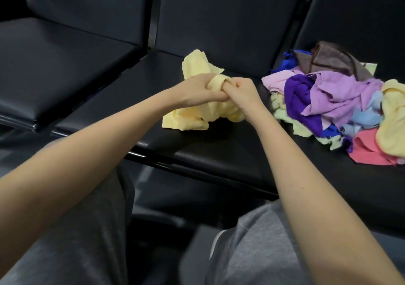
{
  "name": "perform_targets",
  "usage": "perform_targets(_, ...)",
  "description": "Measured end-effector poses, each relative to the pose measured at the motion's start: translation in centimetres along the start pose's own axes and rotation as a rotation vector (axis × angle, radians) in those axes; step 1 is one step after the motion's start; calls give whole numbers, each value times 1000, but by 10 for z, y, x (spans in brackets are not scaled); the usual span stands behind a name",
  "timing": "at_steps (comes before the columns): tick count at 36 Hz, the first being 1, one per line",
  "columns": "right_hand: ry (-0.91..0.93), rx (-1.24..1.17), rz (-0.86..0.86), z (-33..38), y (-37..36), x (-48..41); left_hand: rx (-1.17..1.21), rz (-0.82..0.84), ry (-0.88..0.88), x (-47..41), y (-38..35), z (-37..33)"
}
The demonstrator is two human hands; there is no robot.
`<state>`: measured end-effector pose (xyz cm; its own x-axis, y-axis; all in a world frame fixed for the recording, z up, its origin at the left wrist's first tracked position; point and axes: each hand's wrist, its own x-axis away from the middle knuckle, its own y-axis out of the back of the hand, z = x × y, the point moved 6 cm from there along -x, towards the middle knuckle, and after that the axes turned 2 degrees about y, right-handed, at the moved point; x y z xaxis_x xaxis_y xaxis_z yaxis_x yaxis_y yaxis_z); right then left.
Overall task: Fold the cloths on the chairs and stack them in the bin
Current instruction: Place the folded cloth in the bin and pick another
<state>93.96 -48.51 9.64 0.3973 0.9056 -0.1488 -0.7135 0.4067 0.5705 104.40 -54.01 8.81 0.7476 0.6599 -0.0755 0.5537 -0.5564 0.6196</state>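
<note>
A crumpled pale yellow cloth (195,69) lies on the middle black chair seat (197,151). My left hand (197,90) and my right hand (245,92) meet over it, and both grip bunched folds of the yellow fabric between curled fingers. Part of the cloth sticks up behind my hands and part spreads toward the seat's front. To the right, a loose pile of cloths (335,100) in pink, purple, blue, light green, brown, coral and yellow covers the adjoining seat. No bin is in view.
A row of black padded chairs with upright backs (219,15) fills the view; the left seat (54,65) holds nothing. My knees in grey trousers (252,241) are close to the seat's front edge.
</note>
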Motion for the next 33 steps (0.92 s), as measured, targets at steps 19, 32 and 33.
perform_targets(19, -49, 669, -185, -1, 37, 0, -128, -561, 6, 2, 62, 15)
perform_targets(32, -45, 219, -196, -16, 42, -5, -45, -230, 49, 9, 62, 14)
perform_targets(33, 6, 293, -148, -11, 38, -4, -44, -195, 41, 10, 55, 10)
